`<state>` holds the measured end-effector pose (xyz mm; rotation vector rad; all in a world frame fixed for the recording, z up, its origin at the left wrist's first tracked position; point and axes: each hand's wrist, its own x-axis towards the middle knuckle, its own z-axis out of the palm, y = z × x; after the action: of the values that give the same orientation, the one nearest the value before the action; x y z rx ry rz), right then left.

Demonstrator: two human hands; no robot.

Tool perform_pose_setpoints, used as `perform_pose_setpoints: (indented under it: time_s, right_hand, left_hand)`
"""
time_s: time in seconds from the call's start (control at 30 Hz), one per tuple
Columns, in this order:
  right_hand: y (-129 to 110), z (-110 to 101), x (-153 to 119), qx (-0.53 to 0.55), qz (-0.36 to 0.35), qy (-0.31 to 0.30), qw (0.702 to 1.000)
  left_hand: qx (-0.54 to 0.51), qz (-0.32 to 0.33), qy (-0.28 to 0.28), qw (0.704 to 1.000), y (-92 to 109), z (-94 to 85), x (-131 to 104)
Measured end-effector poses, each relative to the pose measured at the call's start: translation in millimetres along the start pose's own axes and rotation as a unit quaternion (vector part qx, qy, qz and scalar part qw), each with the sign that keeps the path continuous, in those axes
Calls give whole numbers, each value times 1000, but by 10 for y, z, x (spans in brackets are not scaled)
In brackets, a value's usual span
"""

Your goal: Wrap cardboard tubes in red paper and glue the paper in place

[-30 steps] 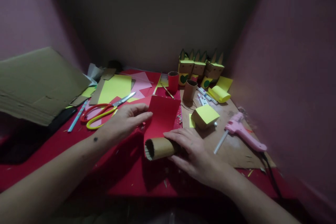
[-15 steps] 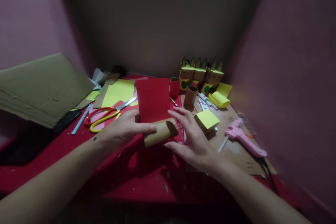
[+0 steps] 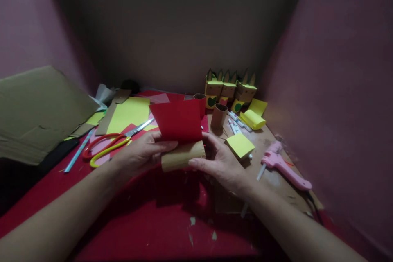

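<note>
A cardboard tube (image 3: 181, 156) lies level between my hands above the red tabletop. Behind and against it stands a sheet of red paper (image 3: 179, 120), its upper edge flaring away from me. My left hand (image 3: 144, 151) grips the tube and the paper at the left end, thumb along the top. At the right end my right hand (image 3: 219, 161) has its thumb on the tube's near side, with the fingers behind at the paper's lower right corner. The far side of the tube and some fingertips are hidden.
Scissors (image 3: 113, 143) lie left on coloured paper. To the right, a pink glue gun (image 3: 285, 166), a yellow note pad (image 3: 240, 146) and markers (image 3: 238, 122) rest on cardboard. An upright tube (image 3: 219, 116) and cardboard figures (image 3: 229, 90) stand behind. A large cardboard piece (image 3: 39, 114) juts in left.
My right hand has closed onto the tube's right end, where it was apart before. The tube has turned more level, and the red paper now leans and flares. The view has shifted slightly.
</note>
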<state>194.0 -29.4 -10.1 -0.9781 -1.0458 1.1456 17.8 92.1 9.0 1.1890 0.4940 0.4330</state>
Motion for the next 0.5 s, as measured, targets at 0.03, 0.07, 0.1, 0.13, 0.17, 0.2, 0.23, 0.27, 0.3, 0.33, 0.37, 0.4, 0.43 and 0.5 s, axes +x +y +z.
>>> perform_pose_setpoints:
  time_s: [0.03, 0.07, 0.1, 0.13, 0.17, 0.2, 0.23, 0.27, 0.3, 0.33, 0.37, 0.4, 0.43, 0.5]
  right_hand:
    - [21, 2, 7, 7, 3, 11, 1000]
    - [39, 3, 15, 15, 9, 22, 1000]
    - [53, 5, 24, 23, 18, 35, 999]
    - [63, 7, 32, 28, 27, 48, 998]
    - [67, 9, 40, 31, 36, 59, 997]
    - [67, 10, 48, 32, 40, 67, 996]
    - [63, 12, 56, 29, 39, 72, 996]
    - [56, 15, 65, 26, 33, 77, 996]
    - [46, 18, 74, 21, 23, 78, 996]
    - [35, 23, 84, 16, 11, 77, 997]
    - [24, 28, 94, 11, 0, 73, 997]
    - [15, 33, 104, 6, -9, 68, 998]
    - [8, 37, 113, 2, -14, 61, 998]
    - [6, 42, 126, -9, -24, 54, 998]
  left_hand:
    - [-8, -1, 5, 1000, -16, -13, -2]
    - [-11, -1, 8, 1000, -25, -27, -10]
    - [-9, 1, 6, 1000, -27, -43, -21]
    - [0, 5, -1, 1000, -26, -59, -35]
    - [12, 7, -9, 1000, -23, -74, -48]
    - [29, 10, -18, 999, -19, -88, -59]
    - [46, 10, -23, 999, -16, -98, -66]
    - [62, 8, -22, 998, -16, -104, -70]
    - [74, 8, -15, 997, -19, -105, -70]
    - [78, 10, -2, 997, -26, -103, -66]
    - [74, 15, 9, 997, -35, -98, -59]
    - [66, 24, 19, 997, -47, -91, -50]
    - [55, 35, 26, 998, -60, -83, -40]
    - [34, 51, 30, 998, -90, -67, -21]
